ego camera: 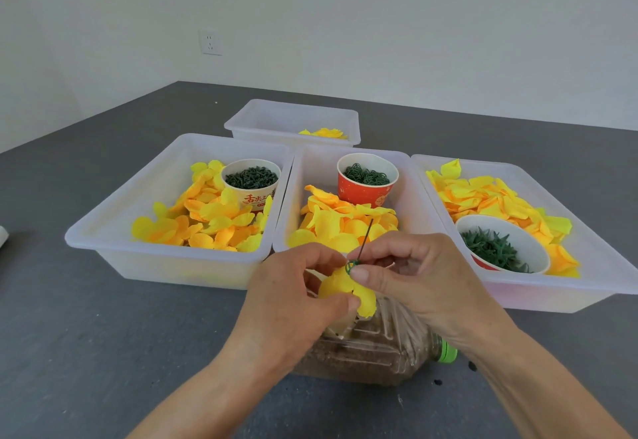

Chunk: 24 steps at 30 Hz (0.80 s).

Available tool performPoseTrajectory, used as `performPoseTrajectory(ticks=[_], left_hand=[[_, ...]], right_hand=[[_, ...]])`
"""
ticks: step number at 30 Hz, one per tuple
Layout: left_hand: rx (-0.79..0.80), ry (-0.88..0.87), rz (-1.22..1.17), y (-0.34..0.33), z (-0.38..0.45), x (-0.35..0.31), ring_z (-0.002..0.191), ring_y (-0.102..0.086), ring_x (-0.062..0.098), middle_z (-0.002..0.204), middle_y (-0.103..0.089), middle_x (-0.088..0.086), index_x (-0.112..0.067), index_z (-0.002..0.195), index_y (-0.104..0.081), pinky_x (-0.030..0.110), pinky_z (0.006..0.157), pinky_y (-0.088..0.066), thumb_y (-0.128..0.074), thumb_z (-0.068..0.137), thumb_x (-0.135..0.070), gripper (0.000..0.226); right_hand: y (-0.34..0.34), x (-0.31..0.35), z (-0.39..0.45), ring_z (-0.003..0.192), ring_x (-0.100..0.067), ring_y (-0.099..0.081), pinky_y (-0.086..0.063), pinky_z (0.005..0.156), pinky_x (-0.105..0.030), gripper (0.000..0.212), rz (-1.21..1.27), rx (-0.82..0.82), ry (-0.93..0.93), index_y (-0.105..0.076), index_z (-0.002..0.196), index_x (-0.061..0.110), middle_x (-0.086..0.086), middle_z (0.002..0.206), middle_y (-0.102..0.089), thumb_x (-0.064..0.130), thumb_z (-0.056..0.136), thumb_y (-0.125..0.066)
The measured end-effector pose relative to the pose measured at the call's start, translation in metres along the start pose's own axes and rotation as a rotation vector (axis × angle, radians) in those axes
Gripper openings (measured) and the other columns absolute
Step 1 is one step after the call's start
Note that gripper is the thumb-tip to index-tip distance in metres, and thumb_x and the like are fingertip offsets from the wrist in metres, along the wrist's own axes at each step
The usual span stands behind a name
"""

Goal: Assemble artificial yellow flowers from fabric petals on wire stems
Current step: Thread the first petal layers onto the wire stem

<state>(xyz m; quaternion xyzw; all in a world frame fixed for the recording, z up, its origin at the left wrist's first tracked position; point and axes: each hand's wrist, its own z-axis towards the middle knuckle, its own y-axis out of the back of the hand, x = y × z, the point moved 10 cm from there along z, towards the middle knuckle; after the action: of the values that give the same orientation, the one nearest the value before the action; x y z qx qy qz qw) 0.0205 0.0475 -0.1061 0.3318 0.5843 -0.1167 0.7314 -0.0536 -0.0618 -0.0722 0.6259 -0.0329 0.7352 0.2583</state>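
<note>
My left hand [297, 297] curls around the yellow flower [345, 292]. My right hand [411, 276] pinches the green ring [352, 266] on its wire [365, 239]. Bins [103, 231] sit just past my hands; bare table [103, 335] lies to the left.

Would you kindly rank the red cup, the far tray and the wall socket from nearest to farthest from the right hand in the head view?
From the right hand:
1. Red cup, in the middle tray just beyond the hand.
2. Far tray, behind the middle tray, slightly left.
3. Wall socket, on the wall, far left.
</note>
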Motion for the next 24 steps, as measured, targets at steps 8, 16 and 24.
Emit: performPoseTrajectory(ticks=[8, 16, 24], left_hand=[[-0.034, 0.016, -0.136, -0.0024, 0.0034, 0.0074, 0.062, -0.051, 0.000, 0.071, -0.066, -0.013, -0.034, 0.083, -0.074, 0.017, 0.060, -0.047, -0.083, 0.061, -0.025, 0.026], [-0.078, 0.012, -0.118, 0.0013, 0.0044, 0.0053, 0.056, -0.049, -0.001, 0.065, -0.064, -0.006, -0.037, 0.067, -0.070, 0.013, 0.052, -0.042, -0.084, 0.060, -0.023, 0.021], [-0.048, 0.014, -0.167, 0.0030, 0.0037, 0.0021, 0.076, -0.065, 0.011, 0.075, -0.070, -0.008, -0.038, 0.078, -0.073, 0.030, 0.070, -0.056, -0.079, 0.069, -0.023, 0.018]], right_hand=[[0.0040, 0.0020, 0.0046, 0.062, -0.007, -0.059, -0.049, 0.061, -0.026, 0.029, -0.194, -0.013, 0.043, -0.065, 0.058, 0.031, 0.007, 0.063, -0.066, 0.008, 0.070, -0.079], [0.0019, 0.0030, 0.0068, 0.062, -0.009, -0.059, -0.049, 0.061, -0.027, 0.018, -0.211, 0.016, 0.027, -0.068, 0.062, 0.021, 0.003, 0.063, -0.067, 0.008, 0.070, -0.079], [0.0101, -0.0002, 0.0030, 0.070, -0.014, -0.063, -0.053, 0.070, -0.034, 0.017, -0.090, -0.010, -0.001, -0.074, 0.070, 0.022, -0.002, 0.074, -0.071, 0.005, 0.074, -0.075]])
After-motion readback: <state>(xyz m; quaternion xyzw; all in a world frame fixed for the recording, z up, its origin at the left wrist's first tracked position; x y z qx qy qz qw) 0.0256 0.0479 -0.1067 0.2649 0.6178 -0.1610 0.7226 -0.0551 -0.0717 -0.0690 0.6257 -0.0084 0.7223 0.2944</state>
